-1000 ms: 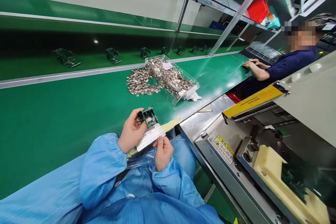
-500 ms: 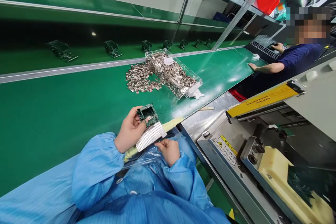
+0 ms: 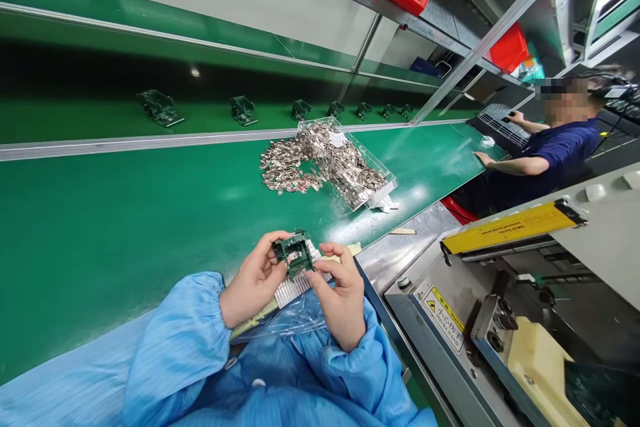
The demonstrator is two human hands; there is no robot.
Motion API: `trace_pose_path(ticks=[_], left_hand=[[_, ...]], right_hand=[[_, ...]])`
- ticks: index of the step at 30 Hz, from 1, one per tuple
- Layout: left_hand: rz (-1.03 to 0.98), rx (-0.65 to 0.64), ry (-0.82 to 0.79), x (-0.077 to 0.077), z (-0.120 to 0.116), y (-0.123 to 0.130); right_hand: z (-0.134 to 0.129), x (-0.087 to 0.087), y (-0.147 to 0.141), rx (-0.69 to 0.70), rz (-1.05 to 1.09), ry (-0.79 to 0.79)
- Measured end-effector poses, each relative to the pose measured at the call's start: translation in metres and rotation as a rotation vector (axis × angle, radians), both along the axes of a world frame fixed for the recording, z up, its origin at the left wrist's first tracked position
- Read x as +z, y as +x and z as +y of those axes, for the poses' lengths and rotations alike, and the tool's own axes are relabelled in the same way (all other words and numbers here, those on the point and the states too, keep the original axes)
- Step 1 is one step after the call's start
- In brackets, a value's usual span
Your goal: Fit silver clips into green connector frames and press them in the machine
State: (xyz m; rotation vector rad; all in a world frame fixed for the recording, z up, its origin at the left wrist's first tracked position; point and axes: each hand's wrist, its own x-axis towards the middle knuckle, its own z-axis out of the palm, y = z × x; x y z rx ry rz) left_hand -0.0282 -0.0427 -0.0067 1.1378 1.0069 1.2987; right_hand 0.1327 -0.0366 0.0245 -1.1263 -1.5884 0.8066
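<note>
My left hand [image 3: 255, 283] grips a dark green plastic housing [image 3: 296, 259] by its left side, thumb in front and fingers behind. The housing has a square opening with small metallic bits showing inside. My right hand [image 3: 341, 290] is at the housing's lower right corner, thumb and index finger closed together there and the other fingers bent. Whatever lies between those fingertips is too small to make out. Beneath the housing, a sheet of small silvery pieces in rows [image 3: 289, 291] rests on yellowish material over clear plastic film.
A clear tray [image 3: 373, 197] heaped with small metal pieces stands on the green bench [image 3: 150, 227], beside a loose pile [image 3: 285, 170]. Several green housings [image 3: 243, 110] line the back strip. Right is a machine with a yellow bar [image 3: 515, 225]; beyond sits a co-worker [image 3: 555, 140].
My right hand has risen from the edge of the silvery sheet to the housing's right side. My left hand still holds the housing. The whole view has shifted slightly.
</note>
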Motion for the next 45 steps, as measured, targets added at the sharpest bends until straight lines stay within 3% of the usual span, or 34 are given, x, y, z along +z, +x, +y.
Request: trace_pose_path(ticks=[10,14,20,25,31,34,36,38,41,43,45], left_hand=[[0.094,-0.006,0.094,0.004,-0.005,-0.001],[0.182,0.007,0.106,0.001,-0.008,-0.002],[0.096,0.001,0.118,0.01,-0.007,-0.005],[0.04,0.011,0.048,0.023,-0.004,-0.008],[0.242,-0.215,0.063,0.056,-0.024,0.008],[0.214,-0.463,0.014,0.077,-0.014,0.022],[0.231,-0.709,0.024,0.093,0.005,0.047],[0.281,-0.863,0.127,0.109,0.023,0.09],[0.295,-0.857,0.355,0.128,0.03,0.177],[0.316,-0.838,0.533,0.133,0.025,0.237],[0.36,-0.845,0.647,0.132,0.018,0.288]], right_hand=[[0.003,0.003,-0.024,-0.039,-0.176,0.019],[0.005,0.001,-0.026,-0.046,-0.094,-0.044],[0.007,-0.003,-0.02,0.043,0.169,-0.242],[-0.001,0.009,0.006,0.179,0.135,-0.156],[-0.031,0.046,0.045,0.26,-0.007,0.088],[-0.054,0.063,0.08,0.212,0.037,0.194],[-0.077,0.069,0.112,0.112,0.052,0.268],[-0.109,0.071,0.149,-0.113,0.098,0.328],[-0.156,0.069,0.205,-0.701,0.231,0.471],[-0.177,0.066,0.241,-1.069,0.296,0.591],[-0.189,0.062,0.272,-1.267,0.323,0.625]])
